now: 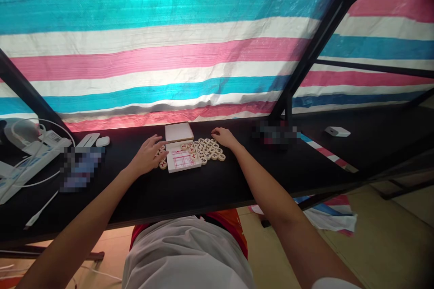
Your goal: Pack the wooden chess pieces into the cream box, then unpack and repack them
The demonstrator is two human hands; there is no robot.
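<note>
Black table | round pieces: characters illegible | left hand: fingers loosely spread | right hand: grip unclear

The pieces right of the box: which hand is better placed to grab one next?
Probably the right hand: it is right beside those pieces, while the left hand is across the box.

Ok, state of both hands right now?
Left hand: open, fingers spread by round cream pieces with red markings.
Right hand: fingers curled by round cream pieces with black markings; whether it grips one cannot be told.
</note>
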